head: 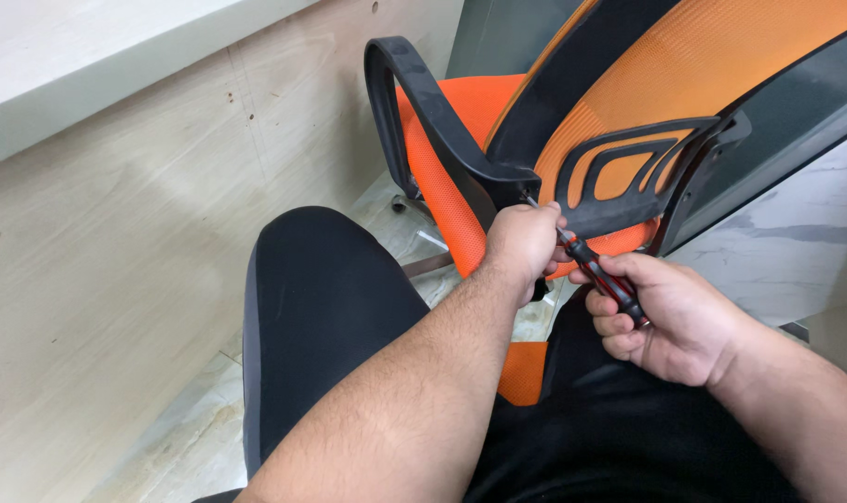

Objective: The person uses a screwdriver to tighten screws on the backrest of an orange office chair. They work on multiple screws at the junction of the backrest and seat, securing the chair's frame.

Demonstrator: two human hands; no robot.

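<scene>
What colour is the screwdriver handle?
Black and red screwdriver handle, seen in the head view.

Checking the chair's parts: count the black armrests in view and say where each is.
1. The black armrest loops along the orange chair's left side, above the left hand. A second one may be hidden behind the backrest.

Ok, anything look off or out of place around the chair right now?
Yes: the orange mesh chair lies tipped on its side, black armrest uppermost. The right hand holds a screwdriver at the armrest joint, steadied by the left hand. No damage shows.
</scene>
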